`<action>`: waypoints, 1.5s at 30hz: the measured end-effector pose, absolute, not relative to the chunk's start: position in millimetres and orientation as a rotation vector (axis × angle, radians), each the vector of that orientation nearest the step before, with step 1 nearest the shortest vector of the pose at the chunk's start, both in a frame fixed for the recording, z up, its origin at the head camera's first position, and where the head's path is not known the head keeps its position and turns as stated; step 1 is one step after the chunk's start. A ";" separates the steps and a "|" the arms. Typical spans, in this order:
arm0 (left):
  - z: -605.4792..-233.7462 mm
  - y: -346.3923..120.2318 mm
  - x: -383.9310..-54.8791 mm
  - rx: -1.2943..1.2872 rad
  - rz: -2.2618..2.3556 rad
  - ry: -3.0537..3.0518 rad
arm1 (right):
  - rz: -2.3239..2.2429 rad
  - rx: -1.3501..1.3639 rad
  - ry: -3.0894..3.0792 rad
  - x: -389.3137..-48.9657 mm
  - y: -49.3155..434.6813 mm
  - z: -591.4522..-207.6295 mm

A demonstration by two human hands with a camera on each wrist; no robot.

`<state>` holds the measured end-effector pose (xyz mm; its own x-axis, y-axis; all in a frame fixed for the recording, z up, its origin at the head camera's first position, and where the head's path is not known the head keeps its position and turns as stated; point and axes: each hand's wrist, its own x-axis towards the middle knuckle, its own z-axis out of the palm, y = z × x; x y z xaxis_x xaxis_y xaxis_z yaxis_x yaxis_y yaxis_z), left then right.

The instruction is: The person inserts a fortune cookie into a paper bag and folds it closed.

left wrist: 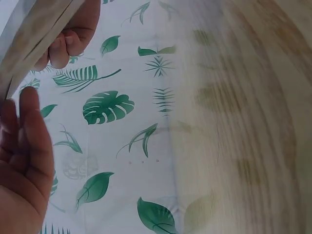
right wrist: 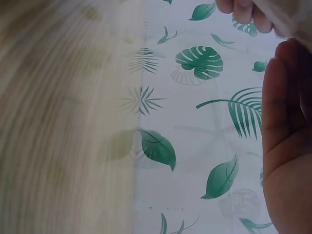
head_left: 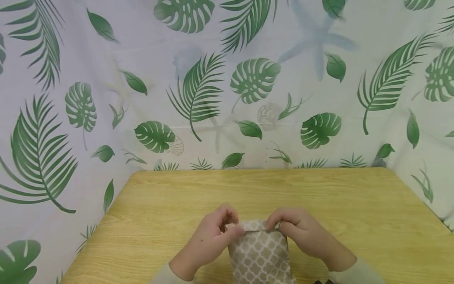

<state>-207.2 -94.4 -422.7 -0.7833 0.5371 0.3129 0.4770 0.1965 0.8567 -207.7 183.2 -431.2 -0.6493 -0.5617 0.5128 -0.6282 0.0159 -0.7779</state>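
Observation:
A beige paper bag (head_left: 260, 254) with a white lattice pattern is held upright near the front of the table, its top edge folded over in a narrow band. My left hand (head_left: 217, 236) pinches the left end of that fold between thumb and fingers. At the right end, my right hand (head_left: 301, 230) pinches the fold the same way. In the left wrist view, the left hand (left wrist: 24, 161) is at the bag's edge (left wrist: 36, 46). The right wrist view has the right hand (right wrist: 290, 141) beneath a corner of the bag (right wrist: 287, 17). The bag's bottom runs out of the head view.
The wooden table (head_left: 159, 213) spreads out around both hands. Behind it and along both sides hangs a white cloth (head_left: 213, 150) printed with green leaves. A small dark object (head_left: 323, 281) shows at the bottom edge near the right sleeve (head_left: 356, 272).

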 end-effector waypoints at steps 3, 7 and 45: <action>-422.3 -92.2 -206.8 0.946 1.574 2.422 | 1.665 1.275 -2.239 -205.5 178.5 -429.7; -423.1 -92.2 -206.4 0.962 1.517 2.454 | 1.634 1.270 -2.270 -205.6 177.2 -429.8; -427.5 -81.7 -200.4 1.054 1.346 2.624 | 1.512 0.940 -2.606 -202.6 167.5 -433.4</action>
<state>-200.4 -81.7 -427.5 -0.7733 0.5684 0.2809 0.5597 0.4040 0.7236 -202.6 167.5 -433.4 -0.8225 -0.4990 0.2730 -0.4846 0.3636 -0.7956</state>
